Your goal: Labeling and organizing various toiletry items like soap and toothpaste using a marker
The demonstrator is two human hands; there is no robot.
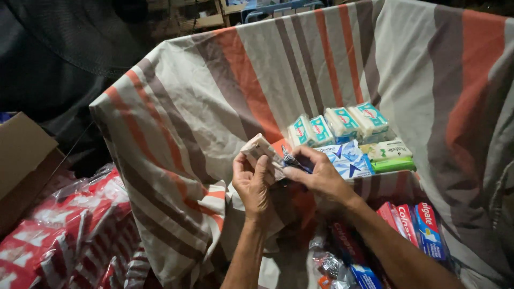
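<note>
My left hand [251, 184] grips a small pale wrapped bar [258, 148], tilted, in front of a striped cloth. My right hand [320, 174] pinches a dark blue marker-like thing [294, 161] against the bar's lower end. Both hands meet at mid frame, just left of a stack of wrapped soap bars [337, 124] that lies on the cloth.
The striped cloth [214, 107] of beige, orange and brown covers a raised surface. Blue, white and green soap packs [375, 158] lie right of my hands. Red and blue toothpaste boxes [415, 225] stand lower right. Red plastic packets [64, 235] and a cardboard box [21, 160] sit at left.
</note>
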